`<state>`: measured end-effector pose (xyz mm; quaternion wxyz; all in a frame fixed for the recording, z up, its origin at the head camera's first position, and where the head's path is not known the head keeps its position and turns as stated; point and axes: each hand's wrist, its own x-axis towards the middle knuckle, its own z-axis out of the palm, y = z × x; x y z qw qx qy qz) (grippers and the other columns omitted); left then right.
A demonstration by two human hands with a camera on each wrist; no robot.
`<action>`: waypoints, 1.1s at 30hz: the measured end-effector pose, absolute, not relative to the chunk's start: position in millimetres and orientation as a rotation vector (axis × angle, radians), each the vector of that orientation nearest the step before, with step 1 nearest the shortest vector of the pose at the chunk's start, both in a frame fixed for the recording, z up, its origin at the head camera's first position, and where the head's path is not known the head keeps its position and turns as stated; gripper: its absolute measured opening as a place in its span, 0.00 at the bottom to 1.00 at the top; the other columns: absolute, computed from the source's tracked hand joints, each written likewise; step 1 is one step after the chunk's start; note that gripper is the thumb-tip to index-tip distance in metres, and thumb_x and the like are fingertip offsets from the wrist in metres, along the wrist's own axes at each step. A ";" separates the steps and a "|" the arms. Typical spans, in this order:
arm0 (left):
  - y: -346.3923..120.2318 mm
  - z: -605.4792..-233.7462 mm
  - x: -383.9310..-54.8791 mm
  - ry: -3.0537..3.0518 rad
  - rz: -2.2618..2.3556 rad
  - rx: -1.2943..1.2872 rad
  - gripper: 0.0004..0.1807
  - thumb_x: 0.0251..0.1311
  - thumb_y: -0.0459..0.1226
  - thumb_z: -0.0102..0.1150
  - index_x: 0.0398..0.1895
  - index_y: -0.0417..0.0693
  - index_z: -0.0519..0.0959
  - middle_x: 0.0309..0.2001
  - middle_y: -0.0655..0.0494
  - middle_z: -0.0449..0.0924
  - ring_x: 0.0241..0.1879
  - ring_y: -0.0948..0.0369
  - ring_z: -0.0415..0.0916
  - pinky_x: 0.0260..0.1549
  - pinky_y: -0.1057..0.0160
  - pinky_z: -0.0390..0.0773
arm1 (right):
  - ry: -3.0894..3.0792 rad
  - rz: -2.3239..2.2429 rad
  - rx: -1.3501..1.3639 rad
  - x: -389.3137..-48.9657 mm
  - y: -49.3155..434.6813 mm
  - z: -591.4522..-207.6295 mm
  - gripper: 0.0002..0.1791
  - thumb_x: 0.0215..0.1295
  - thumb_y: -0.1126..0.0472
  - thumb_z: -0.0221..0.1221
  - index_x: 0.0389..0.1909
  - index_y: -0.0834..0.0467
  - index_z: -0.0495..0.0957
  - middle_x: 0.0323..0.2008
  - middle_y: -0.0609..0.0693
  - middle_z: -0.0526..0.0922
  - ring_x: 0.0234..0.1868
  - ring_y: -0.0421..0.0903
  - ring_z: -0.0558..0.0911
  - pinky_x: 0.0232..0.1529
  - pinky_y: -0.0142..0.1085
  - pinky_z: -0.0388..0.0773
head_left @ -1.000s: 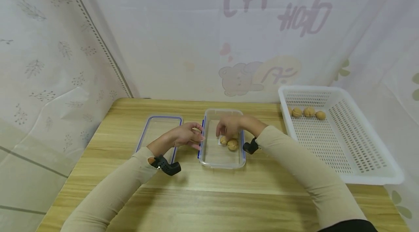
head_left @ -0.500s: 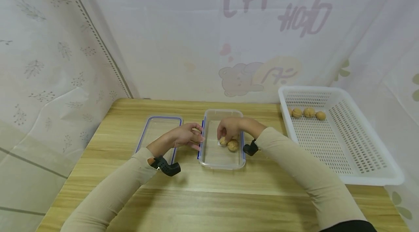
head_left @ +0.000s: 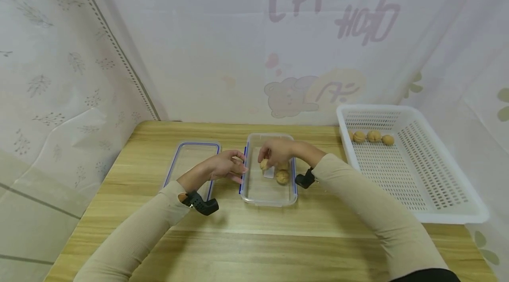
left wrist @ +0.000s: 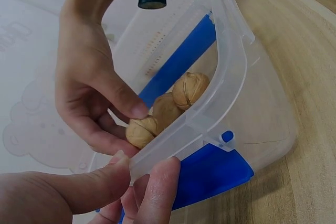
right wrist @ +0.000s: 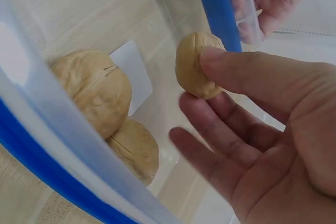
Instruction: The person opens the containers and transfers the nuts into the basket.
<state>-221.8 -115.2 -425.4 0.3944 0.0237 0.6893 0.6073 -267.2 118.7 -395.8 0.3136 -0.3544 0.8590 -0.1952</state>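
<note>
A clear plastic food container [head_left: 268, 193] with blue side latches stands mid-table. My right hand [head_left: 278, 151] is inside it, pinching a walnut [right wrist: 198, 64] between thumb and fingertips. Two more walnuts [right wrist: 94, 90] lie together by the container's right wall, beside a small white rectangle [right wrist: 134, 77] on the bottom. My left hand [head_left: 226, 165] is at the opposite wall, its thumb and fingers pinching the rim next to a blue latch [left wrist: 210, 177].
Left of the container lies its clear lid [head_left: 191, 158] with a blue seal, partly behind my left forearm. A white perforated basket [head_left: 449, 215] stands at the right, with several walnuts [head_left: 374, 135] along its far left side.
My right hand has taken hold of a walnut over the white rectangle and moved it slightly left and up, showing more of the rectangle. My left hand stays at the rim.
</note>
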 end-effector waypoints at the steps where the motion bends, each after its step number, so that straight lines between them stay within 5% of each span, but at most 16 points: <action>1: -115.3 -425.5 -221.8 1.749 1.540 0.061 0.21 0.72 0.23 0.52 0.63 0.31 0.60 0.42 0.45 0.72 0.40 0.57 0.75 0.40 0.59 0.91 | 2.264 -0.528 -0.937 -266.9 119.6 -394.8 0.14 0.63 0.64 0.69 0.50 0.60 0.85 0.40 0.46 0.83 0.41 0.40 0.78 0.43 0.30 0.79; 13: -115.7 -424.9 -221.1 1.750 1.536 0.064 0.22 0.72 0.22 0.51 0.65 0.29 0.59 0.42 0.46 0.73 0.39 0.57 0.76 0.41 0.59 0.91 | 2.214 -0.853 -0.980 -266.3 139.0 -384.6 0.16 0.63 0.70 0.65 0.52 0.64 0.84 0.53 0.55 0.83 0.52 0.48 0.80 0.56 0.39 0.82; 33: -115.2 -425.2 -222.6 1.748 1.543 0.055 0.20 0.72 0.22 0.51 0.63 0.32 0.61 0.42 0.46 0.73 0.39 0.57 0.76 0.41 0.58 0.91 | 2.346 -1.118 -0.757 -262.7 225.5 -341.5 0.17 0.68 0.65 0.66 0.57 0.58 0.83 0.58 0.57 0.81 0.54 0.51 0.80 0.58 0.47 0.81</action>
